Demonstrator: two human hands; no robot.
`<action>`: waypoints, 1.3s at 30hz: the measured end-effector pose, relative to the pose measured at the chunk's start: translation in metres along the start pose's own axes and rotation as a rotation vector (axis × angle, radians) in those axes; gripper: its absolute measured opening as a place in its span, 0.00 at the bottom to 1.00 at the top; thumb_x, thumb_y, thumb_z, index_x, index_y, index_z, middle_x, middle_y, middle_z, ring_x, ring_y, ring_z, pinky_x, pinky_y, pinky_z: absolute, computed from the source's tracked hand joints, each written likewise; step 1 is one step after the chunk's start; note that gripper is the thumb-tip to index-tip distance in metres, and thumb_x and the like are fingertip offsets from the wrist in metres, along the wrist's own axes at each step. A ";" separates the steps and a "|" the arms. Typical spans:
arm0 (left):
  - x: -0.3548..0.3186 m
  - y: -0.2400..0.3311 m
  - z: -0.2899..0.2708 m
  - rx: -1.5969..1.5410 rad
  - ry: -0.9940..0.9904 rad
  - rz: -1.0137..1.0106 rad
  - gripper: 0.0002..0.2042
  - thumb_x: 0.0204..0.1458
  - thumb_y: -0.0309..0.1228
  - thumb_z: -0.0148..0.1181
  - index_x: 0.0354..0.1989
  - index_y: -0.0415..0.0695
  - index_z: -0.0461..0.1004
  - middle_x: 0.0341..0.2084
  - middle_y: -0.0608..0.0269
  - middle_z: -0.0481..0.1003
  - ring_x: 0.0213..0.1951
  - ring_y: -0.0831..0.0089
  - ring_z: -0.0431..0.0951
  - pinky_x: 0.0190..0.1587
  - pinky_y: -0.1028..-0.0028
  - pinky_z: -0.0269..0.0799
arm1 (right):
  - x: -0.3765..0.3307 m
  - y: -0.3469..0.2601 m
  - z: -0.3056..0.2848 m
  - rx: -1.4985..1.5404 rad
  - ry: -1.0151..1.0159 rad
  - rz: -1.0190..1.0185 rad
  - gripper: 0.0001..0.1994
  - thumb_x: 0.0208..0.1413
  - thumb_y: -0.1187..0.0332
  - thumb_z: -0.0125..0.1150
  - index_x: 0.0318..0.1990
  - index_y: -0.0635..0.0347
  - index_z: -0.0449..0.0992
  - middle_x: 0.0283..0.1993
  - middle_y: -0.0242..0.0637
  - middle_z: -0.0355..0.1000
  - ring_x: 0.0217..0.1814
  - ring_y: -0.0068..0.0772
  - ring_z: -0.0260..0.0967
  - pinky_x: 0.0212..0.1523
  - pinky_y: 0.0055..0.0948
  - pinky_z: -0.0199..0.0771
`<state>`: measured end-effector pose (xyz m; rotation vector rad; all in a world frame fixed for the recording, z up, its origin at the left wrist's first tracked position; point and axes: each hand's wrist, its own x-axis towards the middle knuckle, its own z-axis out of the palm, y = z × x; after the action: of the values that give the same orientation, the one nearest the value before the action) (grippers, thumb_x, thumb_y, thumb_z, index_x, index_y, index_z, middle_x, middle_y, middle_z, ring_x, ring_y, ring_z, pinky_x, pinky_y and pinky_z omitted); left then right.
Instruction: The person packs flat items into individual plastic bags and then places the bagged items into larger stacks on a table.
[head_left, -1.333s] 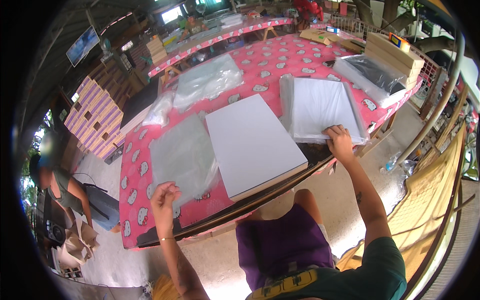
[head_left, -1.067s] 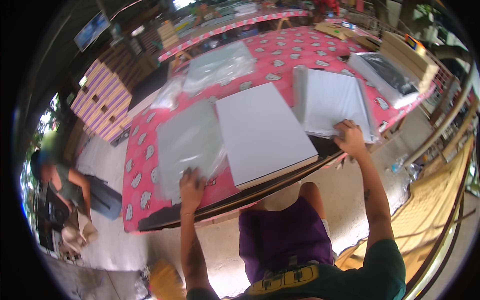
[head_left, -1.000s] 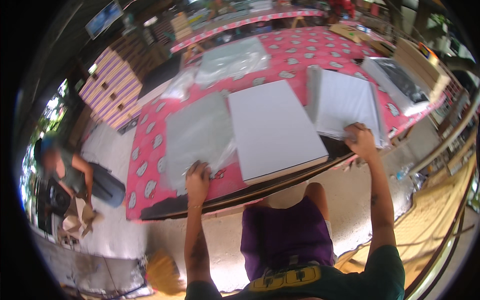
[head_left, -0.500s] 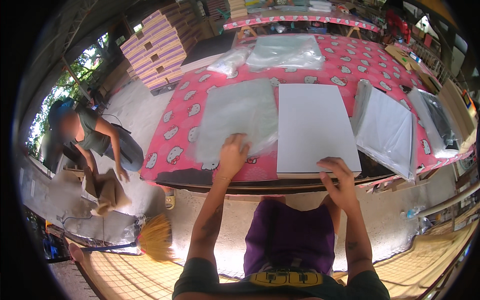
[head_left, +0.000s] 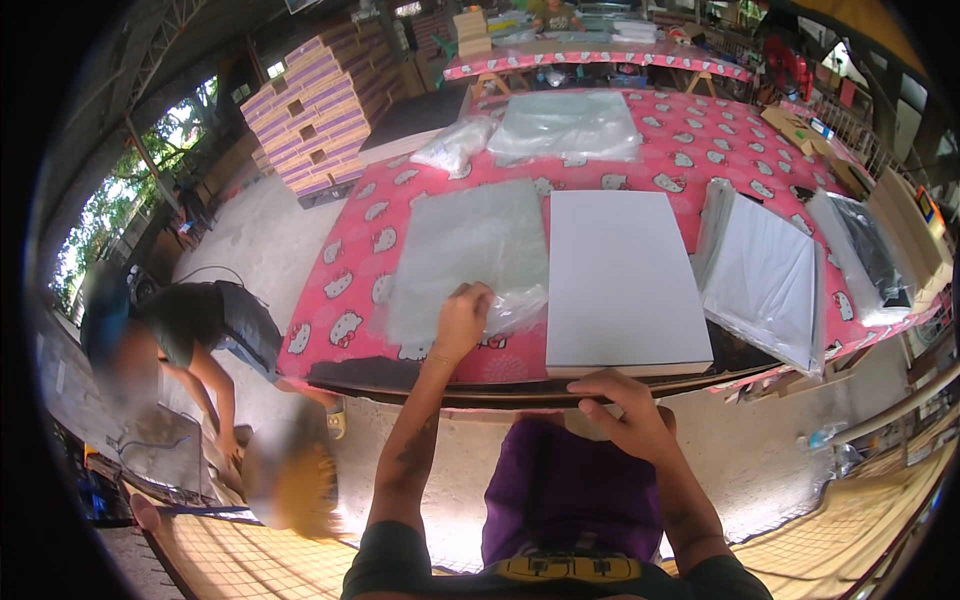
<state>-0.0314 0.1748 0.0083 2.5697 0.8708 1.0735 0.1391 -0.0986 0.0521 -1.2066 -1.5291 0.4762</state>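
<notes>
A flat stack of clear plastic bags [head_left: 450, 235] lies on the table left of centre. My left hand [head_left: 464, 322] is closed at its near right part, fingertips pinching the top bag's plastic. Beside it sits a thick stack of white paper sheets [head_left: 628, 275], squared up and close to the table's front edge. My right hand [head_left: 632, 412] hovers just off that edge, below the paper's near side, fingers apart with nothing in them. To the right, a white stack in a clear plastic bag [head_left: 765, 285] lies at a slant.
A pink patterned cloth covers the table [head_left: 345, 270]. More plastic bags [head_left: 565, 125] and a crumpled plastic bundle [head_left: 455, 145] lie farther back. At left, a person [head_left: 190, 330] bends beside a broom [head_left: 310, 480]. Stacked boxes [head_left: 310, 105] stand behind. A dark wrapped pack [head_left: 865, 250] lies far right.
My left fingers have curled in on the plastic bag. My right hand has moved left and off the paper stack toward me. The person at left has bent lower.
</notes>
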 end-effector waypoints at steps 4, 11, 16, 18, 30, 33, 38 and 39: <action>0.001 0.036 -0.015 -0.206 0.277 -0.034 0.03 0.53 0.22 0.57 0.35 0.38 0.74 0.30 0.51 0.76 0.29 0.62 0.77 0.32 0.69 0.71 | -0.004 0.003 0.007 0.161 -0.037 0.061 0.12 0.57 0.75 0.59 0.49 0.62 0.75 0.43 0.41 0.75 0.46 0.34 0.73 0.46 0.30 0.71; -0.035 0.169 -0.053 -0.628 -0.310 0.184 0.10 0.53 0.24 0.57 0.43 0.38 0.77 0.41 0.52 0.75 0.44 0.60 0.76 0.46 0.69 0.71 | -0.002 0.018 0.045 0.826 0.225 0.375 0.13 0.63 0.68 0.54 0.52 0.65 0.71 0.45 0.36 0.73 0.46 0.28 0.73 0.50 0.28 0.74; -0.059 0.146 -0.015 -0.325 0.136 0.084 0.17 0.58 0.32 0.52 0.54 0.40 0.71 0.52 0.40 0.67 0.54 0.48 0.68 0.56 0.61 0.64 | 0.003 0.035 0.024 1.044 0.617 0.400 0.16 0.64 0.61 0.52 0.53 0.61 0.70 0.47 0.36 0.71 0.44 0.27 0.72 0.49 0.31 0.73; -0.065 0.109 0.007 -0.195 0.058 -0.034 0.20 0.60 0.39 0.51 0.57 0.41 0.69 0.54 0.40 0.65 0.56 0.47 0.66 0.59 0.56 0.60 | -0.001 0.035 -0.002 0.996 0.747 0.476 0.19 0.64 0.58 0.52 0.55 0.60 0.69 0.50 0.37 0.70 0.48 0.31 0.71 0.50 0.34 0.73; -0.006 -0.007 -0.006 0.186 0.047 -0.053 0.19 0.54 0.35 0.57 0.53 0.43 0.72 0.52 0.38 0.68 0.54 0.45 0.69 0.57 0.51 0.63 | -0.037 -0.011 -0.088 0.822 1.175 0.213 0.25 0.61 0.53 0.54 0.60 0.60 0.63 0.59 0.41 0.64 0.57 0.39 0.65 0.56 0.40 0.68; -0.004 0.129 -0.041 -0.514 -0.030 -0.336 0.17 0.53 0.27 0.58 0.52 0.39 0.72 0.48 0.48 0.74 0.48 0.62 0.75 0.47 0.61 0.72 | -0.030 -0.023 -0.049 0.808 1.094 0.355 0.22 0.62 0.58 0.54 0.59 0.60 0.64 0.59 0.42 0.64 0.56 0.38 0.66 0.53 0.40 0.71; -0.051 0.208 -0.025 -0.764 -0.283 -0.002 0.19 0.48 0.24 0.65 0.50 0.37 0.72 0.37 0.53 0.75 0.39 0.67 0.77 0.39 0.73 0.70 | -0.038 0.027 0.011 1.052 0.579 0.296 0.19 0.63 0.63 0.54 0.58 0.59 0.64 0.53 0.35 0.69 0.53 0.33 0.69 0.54 0.38 0.72; -0.053 0.193 -0.023 -0.692 -0.298 0.035 0.17 0.47 0.25 0.66 0.47 0.37 0.72 0.34 0.53 0.75 0.35 0.65 0.77 0.35 0.72 0.71 | -0.038 0.027 0.012 1.054 0.543 0.268 0.18 0.63 0.65 0.54 0.58 0.59 0.64 0.53 0.36 0.70 0.53 0.33 0.70 0.54 0.38 0.73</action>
<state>0.0074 -0.0119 0.0736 2.0755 0.3008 0.7834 0.1362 -0.1175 0.0078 -0.5973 -0.4819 0.8926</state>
